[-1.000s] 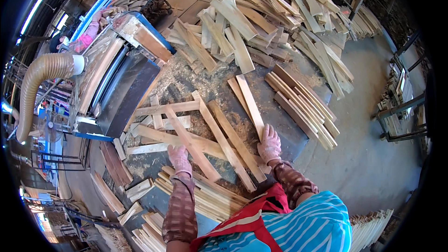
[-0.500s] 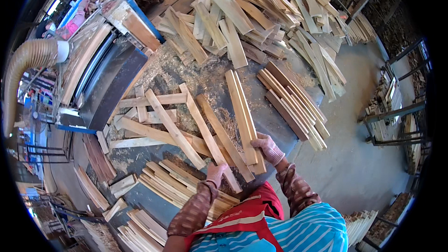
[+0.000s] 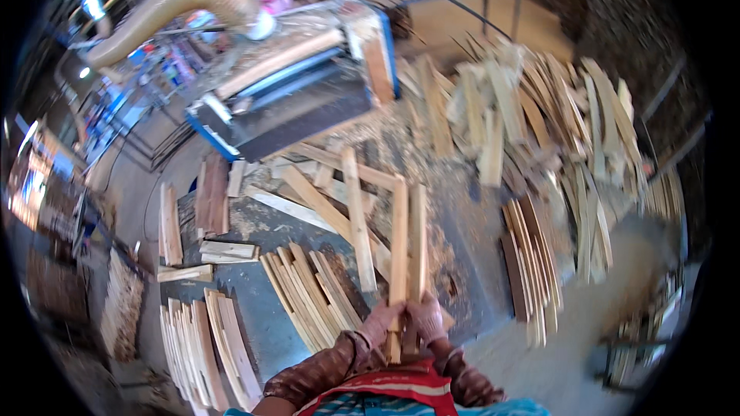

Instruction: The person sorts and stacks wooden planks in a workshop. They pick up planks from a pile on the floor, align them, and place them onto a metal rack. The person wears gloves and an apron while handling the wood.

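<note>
Both gloved hands are close together at the near edge of the worktable, in front of my red apron. My left hand (image 3: 379, 322) is closed round the near end of a long pale wooden plank (image 3: 398, 243). Right beside it, my right hand (image 3: 426, 319) grips another wooden plank (image 3: 418, 235), whose far end stands close to the first one. Whether a further plank lies under my fingers is hidden. Just left of these lies a loose plank (image 3: 358, 223), across other scattered planks (image 3: 312, 199) on the sawdust-strewn table.
Rows of stacked planks (image 3: 308, 293) lie at the near left, with more planks (image 3: 204, 343) beyond them. A neat bundle (image 3: 533, 262) rests on the right table edge. A blue-framed machine (image 3: 301, 100) with a ribbed hose (image 3: 173, 8) stands behind. Thin offcuts (image 3: 532, 100) are heaped at the far right.
The view has swung left. My hands have come together, and the plank in my left hand now stands nearly parallel to the one in my right.
</note>
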`<state>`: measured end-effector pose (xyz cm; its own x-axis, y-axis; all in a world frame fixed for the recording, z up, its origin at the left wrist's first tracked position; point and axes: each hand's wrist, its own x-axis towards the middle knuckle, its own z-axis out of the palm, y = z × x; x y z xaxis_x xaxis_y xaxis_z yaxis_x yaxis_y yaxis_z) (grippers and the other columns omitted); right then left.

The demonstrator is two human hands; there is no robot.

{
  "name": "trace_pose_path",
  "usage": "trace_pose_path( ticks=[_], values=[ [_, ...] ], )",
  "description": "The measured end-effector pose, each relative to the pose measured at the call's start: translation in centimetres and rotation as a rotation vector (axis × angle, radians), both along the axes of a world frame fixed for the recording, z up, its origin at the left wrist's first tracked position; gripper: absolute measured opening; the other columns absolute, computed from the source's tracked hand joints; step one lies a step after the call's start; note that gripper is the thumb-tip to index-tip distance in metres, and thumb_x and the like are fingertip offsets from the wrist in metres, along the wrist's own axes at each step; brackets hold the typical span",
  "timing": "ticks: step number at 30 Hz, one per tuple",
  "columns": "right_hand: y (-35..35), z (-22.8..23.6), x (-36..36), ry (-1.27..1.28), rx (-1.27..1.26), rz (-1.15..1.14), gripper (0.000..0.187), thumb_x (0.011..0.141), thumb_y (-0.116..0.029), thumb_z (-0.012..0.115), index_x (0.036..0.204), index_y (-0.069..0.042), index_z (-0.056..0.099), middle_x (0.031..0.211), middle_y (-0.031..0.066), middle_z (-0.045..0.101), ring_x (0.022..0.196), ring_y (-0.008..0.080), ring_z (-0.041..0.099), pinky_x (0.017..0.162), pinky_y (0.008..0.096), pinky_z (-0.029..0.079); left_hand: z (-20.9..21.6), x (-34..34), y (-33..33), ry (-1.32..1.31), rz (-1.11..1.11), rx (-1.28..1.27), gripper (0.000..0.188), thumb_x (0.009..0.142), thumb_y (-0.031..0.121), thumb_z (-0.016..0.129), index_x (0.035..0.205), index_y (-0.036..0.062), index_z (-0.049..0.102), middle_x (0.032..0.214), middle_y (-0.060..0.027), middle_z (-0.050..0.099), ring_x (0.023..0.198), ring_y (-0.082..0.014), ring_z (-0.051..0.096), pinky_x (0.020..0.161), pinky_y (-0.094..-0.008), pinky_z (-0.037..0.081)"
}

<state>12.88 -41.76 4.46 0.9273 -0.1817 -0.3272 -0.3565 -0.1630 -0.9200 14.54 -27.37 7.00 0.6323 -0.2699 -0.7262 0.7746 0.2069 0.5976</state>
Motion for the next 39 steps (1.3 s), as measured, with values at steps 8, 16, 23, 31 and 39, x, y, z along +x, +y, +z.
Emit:
trace_pose_path(
  ticks=[8,16,23,31,39],
  values=[
    [-1.2,0.0,-2.2,-0.067,0.383,-0.180,0.056,0.085,-0.011,0.071,0.135,0.000,0.050,0.112,0.0114,0.068,0.094,0.0210,0.066,0.079,0.0327,0.055,-0.6,-6.0,-2.0,-0.437,-0.170,0.334,0.063,0.090,0.028,0.071,0.140,0.0023,0.044,0.110,-0.0154,0.065,0.098,-0.0241,0.064,0.084,-0.0357,0.053],
    [-2.4,0.5,-1.3,0.020,0.505,-0.117,0.042,0.084,-0.014,0.069,0.122,-0.005,0.054,0.092,0.0042,0.063,0.074,0.0175,0.062,0.062,0.0301,0.052,3.6,-6.0,-2.6,-0.441,-0.585,0.485,0.072,0.087,0.043,0.067,0.140,0.0056,0.037,0.096,-0.0219,0.068,0.087,-0.0342,0.070,0.072,-0.0455,0.053],
    [-1.9,1.5,-5.0,0.190,0.407,-0.048,0.040,0.093,-0.025,0.066,0.126,-0.005,0.053,0.105,0.0115,0.061,0.089,0.0239,0.060,0.073,0.0378,0.053,9.4,-8.1,4.5,-0.788,-0.590,0.397,0.070,0.082,0.045,0.070,0.132,0.0020,0.047,0.098,-0.0253,0.068,0.093,-0.0381,0.069,0.078,-0.0483,0.053],
    [14.4,10.3,-8.4,-0.115,-0.045,-0.019,0.042,0.096,-0.031,0.058,0.127,-0.003,0.056,0.101,0.0133,0.061,0.095,0.0292,0.056,0.084,0.0418,0.048,-1.8,-8.3,19.3,-0.921,-0.063,0.231,0.071,0.091,0.047,0.064,0.147,0.0111,0.039,0.125,-0.0225,0.061,0.105,-0.0373,0.066,0.086,-0.0479,0.050],
    [36.0,13.8,-1.4,-0.497,-0.222,0.677,0.075,0.079,-0.021,0.078,0.142,-0.003,0.042,0.100,0.0131,0.069,0.078,0.0216,0.067,0.068,0.0336,0.056,10.7,-2.1,36.1,-0.571,0.409,0.091,0.111,0.079,0.024,0.081,0.159,0.0083,0.005,0.137,-0.0250,0.051,0.124,-0.0330,0.052,0.104,-0.0400,0.048]
  ],
)
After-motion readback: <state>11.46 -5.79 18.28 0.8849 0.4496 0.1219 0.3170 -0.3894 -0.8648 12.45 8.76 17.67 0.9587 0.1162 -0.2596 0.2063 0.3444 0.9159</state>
